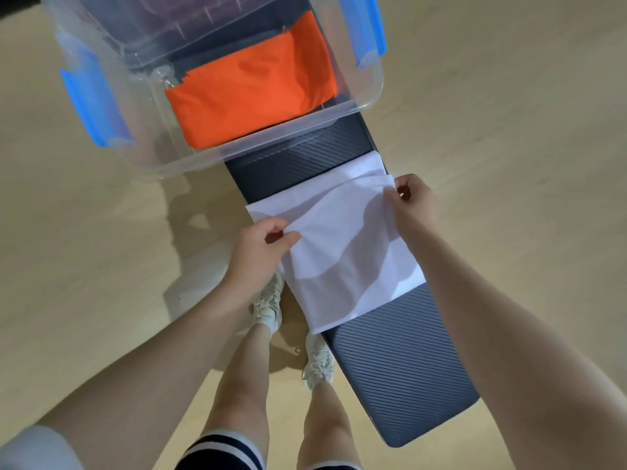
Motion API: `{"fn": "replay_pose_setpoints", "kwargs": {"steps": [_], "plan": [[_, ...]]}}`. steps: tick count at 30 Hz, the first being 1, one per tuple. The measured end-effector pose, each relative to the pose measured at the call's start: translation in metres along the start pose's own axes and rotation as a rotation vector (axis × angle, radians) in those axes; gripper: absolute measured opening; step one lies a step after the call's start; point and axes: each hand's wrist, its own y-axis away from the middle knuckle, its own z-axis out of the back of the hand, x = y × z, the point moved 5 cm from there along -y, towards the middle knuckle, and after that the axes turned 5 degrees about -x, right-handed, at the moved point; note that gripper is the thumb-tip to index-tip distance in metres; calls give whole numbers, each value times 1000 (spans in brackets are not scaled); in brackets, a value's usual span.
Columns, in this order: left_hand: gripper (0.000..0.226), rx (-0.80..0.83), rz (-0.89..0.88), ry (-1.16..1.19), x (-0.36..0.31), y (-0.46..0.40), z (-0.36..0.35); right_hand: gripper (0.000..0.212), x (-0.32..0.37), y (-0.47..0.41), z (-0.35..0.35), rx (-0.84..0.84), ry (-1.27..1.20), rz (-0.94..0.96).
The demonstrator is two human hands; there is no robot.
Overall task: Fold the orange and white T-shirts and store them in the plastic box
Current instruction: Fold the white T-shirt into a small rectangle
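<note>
A white T-shirt [342, 245] lies partly folded across a dark ribbed bench [403, 378]. My left hand [261, 245] pinches its left edge between thumb and fingers. My right hand [412, 201] pinches the upper right corner of the top layer, which is lifted and wrinkled. A folded orange T-shirt [251, 86] lies inside the clear plastic box [271, 140], which stands on the far end of the bench.
The box has blue latches [91, 110] on both sides and its transparent lid [142, 25] leans over the far part. Light wooden floor surrounds the bench. My legs and white sneakers [268, 307] stand just left of the bench.
</note>
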Motion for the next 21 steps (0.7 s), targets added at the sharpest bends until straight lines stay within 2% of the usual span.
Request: {"fn": "replay_pose_setpoints", "kwargs": {"steps": [3,4,6,7,9,11,13,16,21], "plan": [[10,10,72,-11,13,-12,15,5,5,0,-4,22,-27,36],[14,-8,98,-54,18,-15,19,5,5,0,-8,20,-19,47],[30,-94,86,-231,22,-14,25,18,7,5,-11,-42,23,120],[36,-158,-5,-348,18,-11,26,27,9,11,-12,-106,97,230],[41,-204,-370,-590,0,2,16,43,10,35,-20,-166,290,498],[48,-76,-705,-818,1,19,-14,50,6,74,-41,-65,404,748],[58,47,-811,-1048,21,27,-41,53,-8,102,-66,66,497,918],[77,116,-740,-1260,45,17,-57,60,-37,90,-81,130,668,872],[108,113,-726,-1270,50,-2,-62,64,-60,47,-54,25,674,650]]}}
